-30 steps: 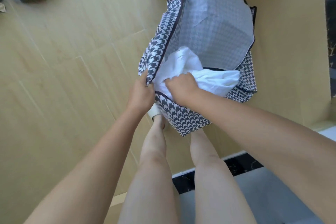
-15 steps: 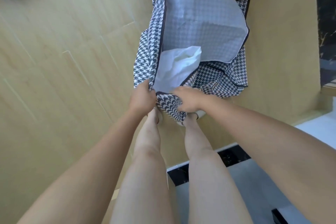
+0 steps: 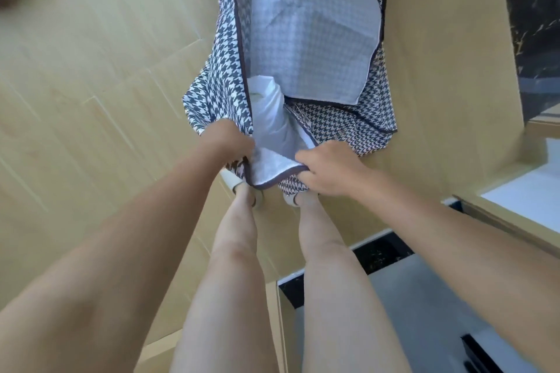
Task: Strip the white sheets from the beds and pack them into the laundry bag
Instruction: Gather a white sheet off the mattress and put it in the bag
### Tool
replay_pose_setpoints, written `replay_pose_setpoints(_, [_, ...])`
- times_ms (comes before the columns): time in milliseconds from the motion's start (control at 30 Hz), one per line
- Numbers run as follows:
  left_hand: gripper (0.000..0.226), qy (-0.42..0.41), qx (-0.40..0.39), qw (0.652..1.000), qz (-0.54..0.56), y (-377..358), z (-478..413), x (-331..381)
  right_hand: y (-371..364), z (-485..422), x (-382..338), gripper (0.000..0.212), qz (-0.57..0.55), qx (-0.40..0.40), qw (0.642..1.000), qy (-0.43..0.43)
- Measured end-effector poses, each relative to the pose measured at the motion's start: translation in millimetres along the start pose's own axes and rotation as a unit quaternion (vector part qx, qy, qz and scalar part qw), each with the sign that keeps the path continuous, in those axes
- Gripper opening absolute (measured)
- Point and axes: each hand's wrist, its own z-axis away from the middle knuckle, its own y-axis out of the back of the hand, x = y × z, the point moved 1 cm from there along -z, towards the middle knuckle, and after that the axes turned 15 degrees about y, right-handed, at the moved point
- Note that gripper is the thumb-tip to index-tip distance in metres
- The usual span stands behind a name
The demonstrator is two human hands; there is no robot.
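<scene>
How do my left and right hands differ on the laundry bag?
The left hand grips the laundry bag's patterned left wall; the right hand grips its near rim, folded back so pale lining shows. The left hand sits farther forward than the right hand. Both hold the mouth open around the white sheet.

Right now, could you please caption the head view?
The left hand and right hand grip the laundry bag, white sheet inside.
</scene>
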Motion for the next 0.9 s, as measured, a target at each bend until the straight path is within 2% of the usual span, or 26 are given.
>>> replay_pose_setpoints(33, [0.008,0.000,0.015,1.000,0.008,-2.1,2.4,8.6,0.2,6.4,-9.0,0.024,-0.010,0.039,0.999,0.015])
replay_pose_setpoints(100, [0.031,-0.009,0.043,0.999,-0.016,-8.4,3.4,20.1,2.3,14.0,-13.2,0.028,-0.075,0.087,0.993,-0.019])
replay_pose_setpoints(200, [0.064,-0.044,0.054,0.995,-0.066,-14.2,7.8,24.1,-0.5,17.6,13.1,0.024,-0.240,0.109,0.948,-0.180])
replay_pose_setpoints(267, [0.072,-0.056,0.041,0.994,-0.080,-15.5,13.9,22.4,-10.8,15.7,32.2,0.029,-0.253,0.101,0.931,-0.244])
replay_pose_setpoints(367, [0.067,-0.054,0.043,0.993,-0.096,-17.4,19.4,24.2,-31.8,8.2,52.8,0.043,-0.218,0.079,0.919,-0.318])
replay_pose_setpoints(433, [0.042,-0.053,0.061,0.989,-0.124,-16.6,20.3,31.9,-43.0,1.8,66.6,0.051,-0.225,0.084,0.895,-0.375])
replay_pose_setpoints(500, [0.011,-0.056,0.116,0.982,-0.140,-11.8,14.7,43.5,-50.3,-6.6,77.8,0.044,-0.196,0.050,0.896,-0.394])
replay_pose_setpoints(600, [0.026,-0.052,0.182,0.973,-0.131,0.2,-5.2,64.8,-55.4,-23.7,91.2,0.036,-0.189,0.011,0.902,-0.387])
replay_pose_setpoints(667, [0.033,-0.045,0.185,0.976,-0.103,6.6,-19.4,78.3,-52.3,-34.5,97.8,0.034,-0.224,0.024,0.899,-0.375])
replay_pose_setpoints(733, [0.030,-0.028,0.158,0.982,-0.104,8.0,-28.9,85.9,-43.9,-39.1,98.2,0.028,-0.270,0.092,0.880,-0.379])
replay_pose_setpoints(833, [0.020,-0.037,0.128,0.982,-0.135,4.7,-20.3,88.2,-29.8,-36.5,87.0,0.026,-0.334,0.256,0.818,-0.392])
replay_pose_setpoints(900, [0.016,-0.070,0.137,0.983,-0.097,7.4,-4.0,88.0,-15.7,-29.0,76.0,0.029,-0.348,0.362,0.776,-0.383])
